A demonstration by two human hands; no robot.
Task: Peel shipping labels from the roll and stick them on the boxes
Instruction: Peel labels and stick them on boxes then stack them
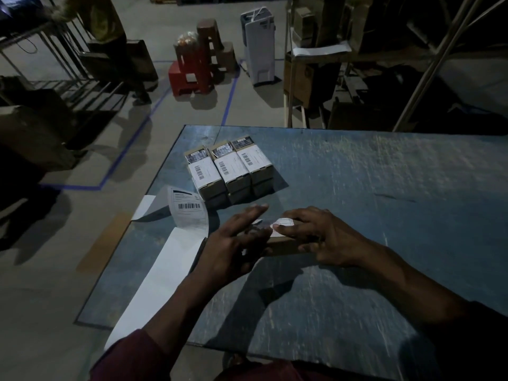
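A small brown box point(283, 244) lies on the blue table point(371, 188) in front of me, with a white label point(284, 222) on its top. My left hand point(233, 243) lies flat across the box's left part, fingers straight and blurred. My right hand point(321, 235) rests on the box's right end, its fingers spread over the label and thumb at the front. A strip of label backing point(162, 276) runs off the table's left edge, with one barcode label point(189, 213) curling upward. Three labelled boxes point(229, 167) stand side by side farther back.
Red and brown plastic stools point(198, 70) and a white appliance point(259, 45) stand on the floor beyond the table. Shelving with cartons point(316, 67) rises at the right. Dark racks and boxes point(35, 127) fill the left side.
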